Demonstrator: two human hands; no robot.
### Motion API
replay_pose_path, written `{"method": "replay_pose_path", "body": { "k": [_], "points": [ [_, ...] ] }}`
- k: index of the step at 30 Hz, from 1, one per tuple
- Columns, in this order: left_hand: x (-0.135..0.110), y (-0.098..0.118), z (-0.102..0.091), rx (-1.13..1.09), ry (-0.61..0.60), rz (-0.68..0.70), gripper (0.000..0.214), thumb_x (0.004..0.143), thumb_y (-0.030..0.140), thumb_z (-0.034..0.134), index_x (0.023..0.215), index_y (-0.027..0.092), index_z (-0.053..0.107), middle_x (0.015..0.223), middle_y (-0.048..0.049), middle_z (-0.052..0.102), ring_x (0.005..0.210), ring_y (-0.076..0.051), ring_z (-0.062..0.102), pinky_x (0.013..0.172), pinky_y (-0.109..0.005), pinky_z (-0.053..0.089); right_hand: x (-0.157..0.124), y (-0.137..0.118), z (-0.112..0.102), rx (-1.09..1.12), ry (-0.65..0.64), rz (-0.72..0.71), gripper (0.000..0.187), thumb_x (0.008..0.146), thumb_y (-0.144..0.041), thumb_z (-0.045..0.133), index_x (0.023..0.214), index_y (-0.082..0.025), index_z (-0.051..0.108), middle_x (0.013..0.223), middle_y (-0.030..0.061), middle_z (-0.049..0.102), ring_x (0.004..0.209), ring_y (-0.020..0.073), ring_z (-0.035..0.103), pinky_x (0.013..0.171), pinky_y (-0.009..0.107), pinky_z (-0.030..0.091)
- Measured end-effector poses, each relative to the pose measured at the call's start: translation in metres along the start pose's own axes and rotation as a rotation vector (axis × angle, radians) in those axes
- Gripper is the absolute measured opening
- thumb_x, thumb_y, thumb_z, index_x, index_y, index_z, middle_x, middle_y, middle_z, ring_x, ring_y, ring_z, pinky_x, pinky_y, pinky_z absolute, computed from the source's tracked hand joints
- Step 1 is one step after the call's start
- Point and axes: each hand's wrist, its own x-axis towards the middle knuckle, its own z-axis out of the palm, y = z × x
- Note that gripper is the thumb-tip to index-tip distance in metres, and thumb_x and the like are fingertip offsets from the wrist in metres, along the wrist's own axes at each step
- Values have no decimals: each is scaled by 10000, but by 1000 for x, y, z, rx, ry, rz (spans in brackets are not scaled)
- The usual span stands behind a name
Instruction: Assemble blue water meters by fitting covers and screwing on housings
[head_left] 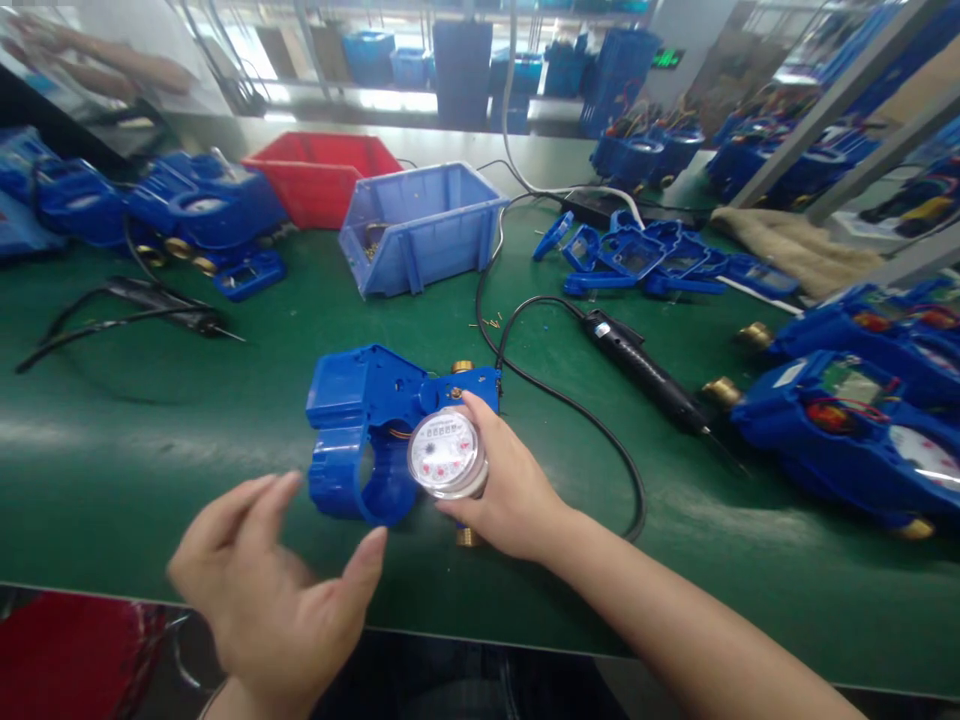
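A blue plastic water-meter housing [360, 425] lies on the green mat [225, 420] near the front edge. My right hand [510, 490] grips the round white meter dial [444, 452] with red pointers, holding it against the housing's right side. Brass fittings [462, 367] show above and below the dial. My left hand [270, 590] hovers at the front left of the housing, fingers spread and empty, slightly blurred.
A black electric screwdriver [649, 375] with a looping cable lies to the right. A blue bin [420, 230] and a red bin [319, 175] stand behind. Assembled blue meters [847, 420] crowd the right side, others the far left [199, 205]. Blue covers [645, 255] lie at back right. Another person's arm [112, 70] shows top left.
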Motion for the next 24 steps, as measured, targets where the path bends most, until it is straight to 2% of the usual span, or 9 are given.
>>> {"method": "replay_pose_path", "body": {
  "k": [2,4,8,11,14,19,24],
  "points": [
    [14,18,3,292,-117,275,458,691,364,719,1117,262,588,1053,-104,589,1070,-354,499,965,-530,321,3,-1,2,9,11,-53,935,621,-206,735,1383,-107,203,1353,192,444,1260,279,412,1051,462,348],
    [30,34,11,421,-192,401,371,702,427,690,992,211,608,923,-103,616,919,-335,547,839,-493,366,5,-1,4,5,15,-104,844,675,-216,668,1375,-66,219,1327,210,462,1233,286,431,1034,474,365],
    [56,49,26,558,-328,360,324,722,437,660,858,158,570,779,-102,624,759,-305,556,730,-448,344,8,-2,7,-33,33,-157,750,703,-185,565,1357,-1,246,1290,241,482,1193,303,456,1006,491,390],
    [69,45,27,517,-472,408,206,718,338,669,830,181,596,752,-69,636,727,-282,567,705,-420,315,8,0,7,-67,55,-187,753,703,-207,579,1353,-3,259,1284,238,488,1187,307,461,998,481,402],
    [84,36,23,440,-615,472,78,755,251,606,824,226,634,762,-35,657,739,-249,579,708,-398,296,8,2,7,-72,57,-204,776,704,-244,619,1362,-56,253,1274,212,504,1178,300,475,985,478,412],
    [106,31,23,326,-780,563,148,790,167,513,763,240,639,711,8,664,699,-197,586,727,-375,317,8,3,7,-57,38,-195,842,655,-215,675,1369,-117,240,1306,196,482,1214,301,454,997,484,397],
    [111,37,29,313,-879,717,188,783,101,460,657,182,573,649,-25,622,628,-189,561,665,-343,376,8,5,8,-71,60,-218,810,656,-215,676,1344,-58,278,1287,222,497,1191,311,471,989,480,412]
  ]
}}
